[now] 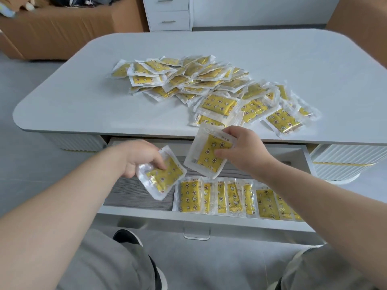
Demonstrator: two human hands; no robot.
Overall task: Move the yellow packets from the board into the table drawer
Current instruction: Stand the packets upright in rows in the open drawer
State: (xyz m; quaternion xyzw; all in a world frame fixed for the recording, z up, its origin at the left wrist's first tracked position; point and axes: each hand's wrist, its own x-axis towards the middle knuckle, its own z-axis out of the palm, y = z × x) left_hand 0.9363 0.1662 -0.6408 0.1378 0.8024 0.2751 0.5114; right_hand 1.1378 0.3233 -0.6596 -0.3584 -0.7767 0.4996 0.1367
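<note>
- Left hand (pixel 138 158) gripped one yellow packet (pixel 162 174), fingers curled over its top face. Right hand (pixel 245 151) pinched a second packet (pixel 209 158), thumb on the printed side. Both were over the open drawer.
- Handling, my read: light, thin, floppy sachets in slick clear film that would slide off each other. Take them across the flat face or by the sealed edge, with a light pinch.
- Room: grey floor under both arms; white cabinet (pixel 169 13) and cardboard boxes (pixel 62 34) were far beyond the hands.
- Table (pixel 83 97): pale smooth top, just beyond the right hand.
- Drawer (pixel 188 218): pulled out beneath both hands, with a grey ribbed liner under the left.
- Pile (pixel 209 80): loose overlapping heap on the tabletop, its nearest packets just past the right hand's fingers.
- Row (pixel 230 198): packets lay lined up along the drawer's near wall, below the right hand.
</note>
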